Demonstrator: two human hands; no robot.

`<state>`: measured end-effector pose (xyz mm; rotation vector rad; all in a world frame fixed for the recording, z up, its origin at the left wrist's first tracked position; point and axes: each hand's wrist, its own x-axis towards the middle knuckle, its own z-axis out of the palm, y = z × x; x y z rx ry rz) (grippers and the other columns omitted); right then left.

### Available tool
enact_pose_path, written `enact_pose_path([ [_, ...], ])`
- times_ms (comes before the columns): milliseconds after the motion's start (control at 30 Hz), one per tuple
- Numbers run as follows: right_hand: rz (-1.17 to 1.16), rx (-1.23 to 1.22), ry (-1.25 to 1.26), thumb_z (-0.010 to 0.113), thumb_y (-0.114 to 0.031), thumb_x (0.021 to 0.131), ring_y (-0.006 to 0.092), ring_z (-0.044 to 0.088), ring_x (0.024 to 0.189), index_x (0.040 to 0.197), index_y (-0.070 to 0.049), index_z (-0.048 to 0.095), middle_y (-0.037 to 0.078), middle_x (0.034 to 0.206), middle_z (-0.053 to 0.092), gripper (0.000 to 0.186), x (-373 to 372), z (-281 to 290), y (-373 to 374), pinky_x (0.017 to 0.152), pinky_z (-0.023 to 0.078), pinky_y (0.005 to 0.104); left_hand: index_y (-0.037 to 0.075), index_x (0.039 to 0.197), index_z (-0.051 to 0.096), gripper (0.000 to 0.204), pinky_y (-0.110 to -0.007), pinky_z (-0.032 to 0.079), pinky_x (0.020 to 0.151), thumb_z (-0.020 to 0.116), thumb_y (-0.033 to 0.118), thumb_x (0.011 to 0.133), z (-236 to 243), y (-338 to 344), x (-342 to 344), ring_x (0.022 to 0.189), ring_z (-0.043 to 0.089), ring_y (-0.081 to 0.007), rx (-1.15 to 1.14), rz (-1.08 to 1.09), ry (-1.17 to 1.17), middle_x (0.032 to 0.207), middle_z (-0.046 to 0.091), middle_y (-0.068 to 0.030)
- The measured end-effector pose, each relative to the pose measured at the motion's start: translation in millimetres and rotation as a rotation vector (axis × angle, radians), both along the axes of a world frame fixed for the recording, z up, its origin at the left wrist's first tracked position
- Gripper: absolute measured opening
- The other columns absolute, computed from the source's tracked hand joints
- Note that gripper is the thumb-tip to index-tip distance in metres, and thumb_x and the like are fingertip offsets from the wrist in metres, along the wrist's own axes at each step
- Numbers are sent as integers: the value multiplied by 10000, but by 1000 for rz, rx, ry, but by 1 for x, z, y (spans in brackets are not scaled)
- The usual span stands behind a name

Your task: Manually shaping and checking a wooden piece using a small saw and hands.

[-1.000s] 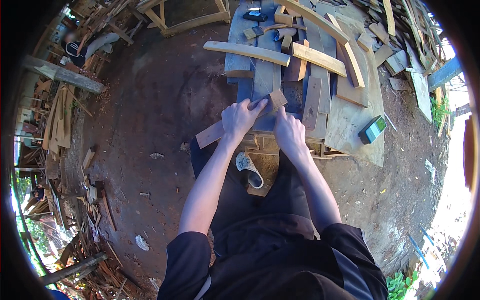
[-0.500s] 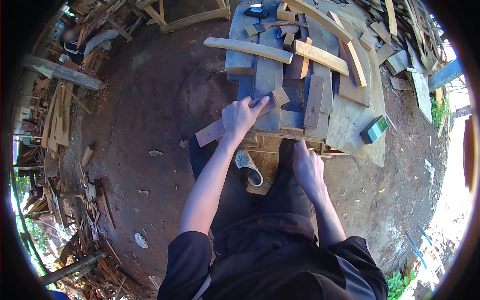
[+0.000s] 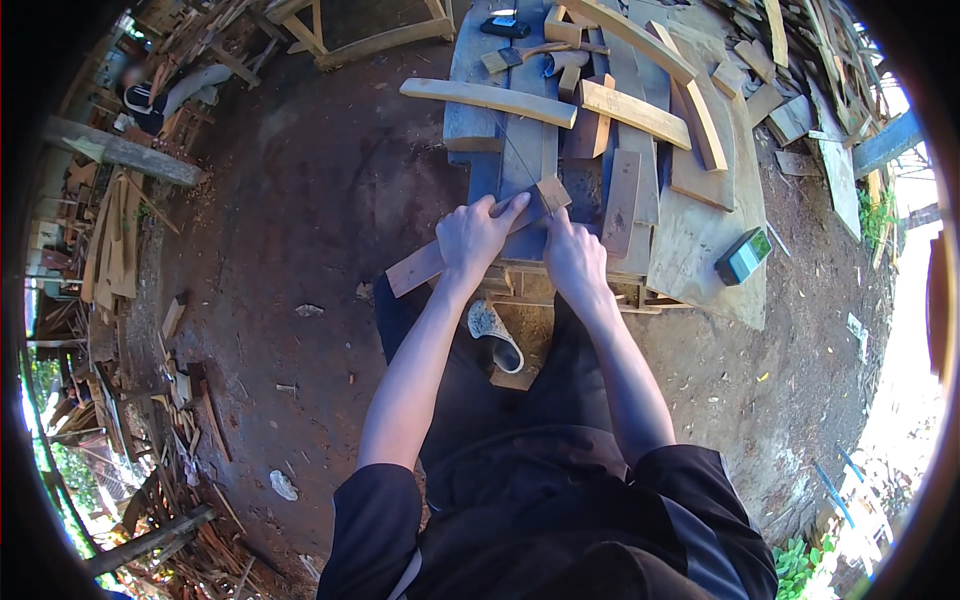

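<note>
Short wooden plank point(image 3: 415, 268) sits at a slant over the near edge of the surface point(image 3: 685, 275), its L end sticking out over the person's left thigh, the other end up on the boards. Left hand point(image 3: 472, 240) has a firm grip round it, thumb on top, pretty close to the R end. Right hand point(image 3: 576, 258) is just beside that end, fingers curled in; looks like its grip is closed on the handle of a thin handsaw point(image 3: 520, 153), tho the handle's hidden & the blade shows only as a dark line running up past the plank.

Biggest worry imo: L thumb is v near the blade line, so if the blade skips sideways, that's prob a nick. No clamp that I can see, so if the left grip slackens the plank could pivot or slide off the edge. R knee's right under that hand too, so a slip downward could be bad.

Farther out: a loose plank point(image 3: 621, 203) just right of the hands, a pale curved batten point(image 3: 488, 100) beyond, then a paintbrush point(image 3: 520, 56). Dark boxy thing w/ a green face point(image 3: 742, 257) is off to the R, near the edge, so a hard bump might knock it down.
</note>
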<state>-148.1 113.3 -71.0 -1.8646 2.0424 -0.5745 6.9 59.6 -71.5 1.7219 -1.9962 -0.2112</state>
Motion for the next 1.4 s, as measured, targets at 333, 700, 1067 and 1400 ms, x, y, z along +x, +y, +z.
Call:
enact_pose_path([
  [333, 13, 124, -27, 502, -157, 991, 452, 657, 630, 1052, -27, 509, 245, 681, 653, 144, -19, 24, 89, 566, 525, 560, 78, 718, 693, 675, -475, 546, 578, 541, 710, 900, 0, 4, 16, 644, 694, -392, 17, 2, 7, 637, 677, -181],
  [700, 81, 32, 23, 481, -256, 1045, 465, 659, 671, 1030, -18, 512, 230, 698, 659, 240, -24, 10, 29, 611, 520, 569, 95, 678, 684, 685, -467, 542, 544, 537, 730, 887, -4, -8, 12, 627, 696, -386, -33, -2, 26, 608, 667, -178],
  [1067, 97, -86, 109, 551, -42, 892, 397, 694, 686, 1081, 0, 489, 200, 871, 679, 204, -16, 3, 49, 558, 548, 495, 76, 711, 685, 687, -467, 543, 569, 530, 718, 901, -5, -9, 12, 645, 698, -384, 6, -9, 54, 630, 676, -172],
  [1400, 111, -76, 206, 571, -66, 853, 379, 709, 690, 1127, 20, 510, 184, 796, 701, 294, 10, 8, -28, 597, 564, 479, 80, 717, 677, 683, -476, 546, 577, 519, 716, 908, -4, -9, 8, 661, 701, -393, 59, -1, 24, 645, 679, -186],
])
